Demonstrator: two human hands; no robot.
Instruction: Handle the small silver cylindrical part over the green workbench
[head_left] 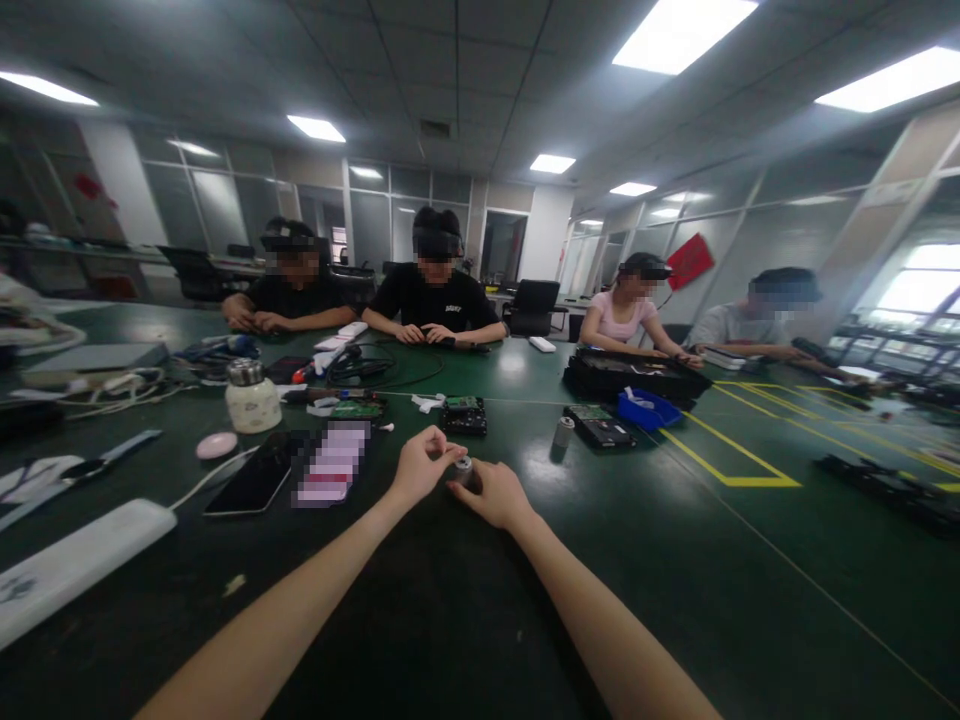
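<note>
Both hands meet over the green desk [480, 600] around a small silver cylinder [463, 470]. The left hand [420, 468] pinches its top with fingertips, while the right hand [496, 493] grips it from the side; the cylinder sits between them, just above or on the desk, I cannot tell which. Just left lie a black phone [255, 478] and a white power strip [71, 565]. Beyond the hands rest a circuit board [463, 414], another small cylinder [563, 431] and a blue bin [648, 408]. A white jar [251, 397] stands further left. Four people sit across the desk.
</note>
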